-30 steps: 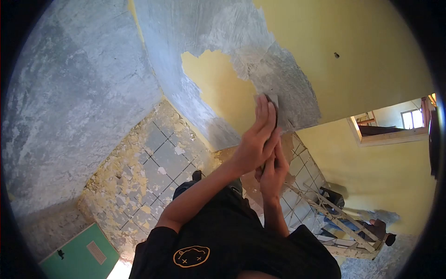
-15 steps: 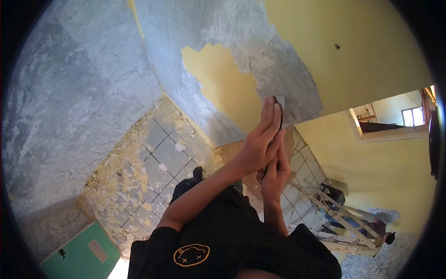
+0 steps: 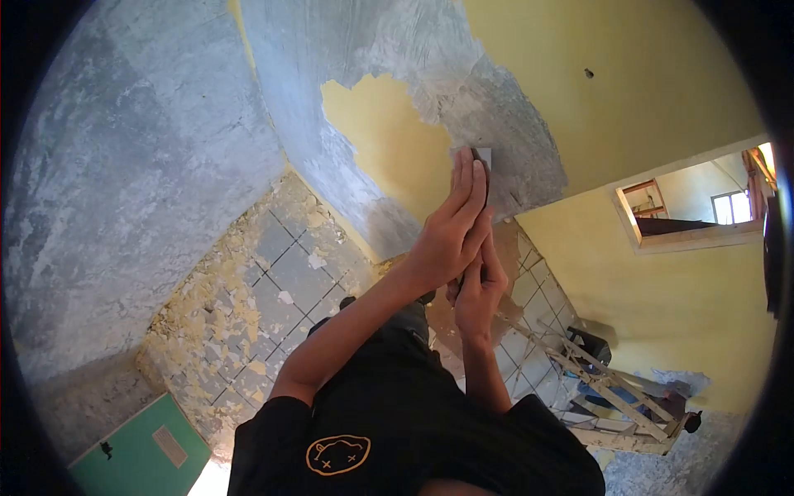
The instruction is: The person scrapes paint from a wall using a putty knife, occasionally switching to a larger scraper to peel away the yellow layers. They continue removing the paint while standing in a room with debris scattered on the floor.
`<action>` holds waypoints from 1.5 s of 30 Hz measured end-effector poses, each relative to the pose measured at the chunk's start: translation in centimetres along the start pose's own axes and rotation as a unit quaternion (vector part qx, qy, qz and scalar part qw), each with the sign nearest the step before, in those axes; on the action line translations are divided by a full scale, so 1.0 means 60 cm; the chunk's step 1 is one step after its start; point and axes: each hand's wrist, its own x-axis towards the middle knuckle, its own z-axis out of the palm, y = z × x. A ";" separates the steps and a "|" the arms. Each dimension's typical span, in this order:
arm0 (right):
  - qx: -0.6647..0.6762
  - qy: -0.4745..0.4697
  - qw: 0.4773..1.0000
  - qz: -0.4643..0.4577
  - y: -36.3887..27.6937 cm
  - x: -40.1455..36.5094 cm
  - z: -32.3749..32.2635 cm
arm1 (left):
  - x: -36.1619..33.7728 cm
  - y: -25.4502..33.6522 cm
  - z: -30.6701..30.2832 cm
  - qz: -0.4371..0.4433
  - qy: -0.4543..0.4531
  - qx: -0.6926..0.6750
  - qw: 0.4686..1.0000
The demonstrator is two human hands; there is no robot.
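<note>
A flat-bladed scraper (image 3: 485, 155) lies against the wall at the grey, bare part, just right of a remaining yellow paint patch (image 3: 389, 132). My left hand (image 3: 451, 236) is closed on the scraper near its blade, its fingers long and pressed together along it. Behind it, my right hand (image 3: 480, 298) wraps round the handle, most of which is hidden by the fingers. The two hands touch each other. Around the blade, the grey wall surface (image 3: 521, 140) shows scrape marks and ends in a ragged edge against yellow paint (image 3: 628, 107).
Paint flakes (image 3: 190, 331) litter the tiled floor (image 3: 281, 273) along the left wall (image 3: 149, 165). A wooden ladder (image 3: 616, 388) stands at lower right, with a person (image 3: 674, 405) partly visible beside it. A green panel (image 3: 141, 450) is at lower left, and a wall opening (image 3: 695, 198) at right.
Both hands and the scraper have moved a little up and left in view, the blade sliding along the grey surface. The camera has shifted slightly.
</note>
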 end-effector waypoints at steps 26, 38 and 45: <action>0.001 -0.026 1.000 0.001 -0.030 0.005 0.006 | 0.010 0.006 -0.009 -0.003 -0.010 -0.008 1.000; 0.053 -0.002 0.997 0.053 -0.046 0.012 0.006 | 0.020 0.001 -0.014 0.008 -0.005 -0.016 1.000; 0.068 -0.041 0.995 0.062 -0.052 0.023 -0.008 | 0.030 -0.004 -0.005 0.034 0.046 0.046 0.997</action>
